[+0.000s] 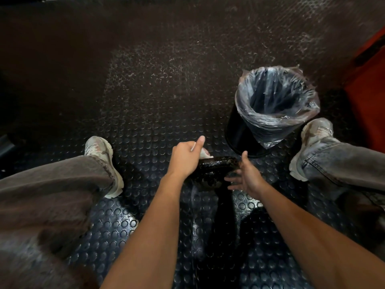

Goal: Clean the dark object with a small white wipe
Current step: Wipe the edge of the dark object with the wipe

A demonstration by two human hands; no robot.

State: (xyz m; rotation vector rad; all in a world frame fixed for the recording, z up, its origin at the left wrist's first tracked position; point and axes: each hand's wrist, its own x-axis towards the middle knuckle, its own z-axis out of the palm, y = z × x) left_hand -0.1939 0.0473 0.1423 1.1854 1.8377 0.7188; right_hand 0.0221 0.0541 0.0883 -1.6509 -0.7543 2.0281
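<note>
A dark, glossy rounded object (pixel 216 170) stands low between my legs on the studded floor. My left hand (pixel 184 157) is over its left end and holds a small white wipe (pixel 205 153) against its top edge, thumb stretched forward. A thin white stick also shows in that hand. My right hand (pixel 245 176) is at the object's right end with fingers spread and relaxed, touching or nearly touching its side; I cannot tell which.
A black bin (pixel 239 130) lined with a clear plastic bag (pixel 277 101) stands just beyond the object to the right. My left shoe (pixel 104 161) and right shoe (pixel 312 142) flank the spot. Something orange (pixel 366 84) stands at the far right.
</note>
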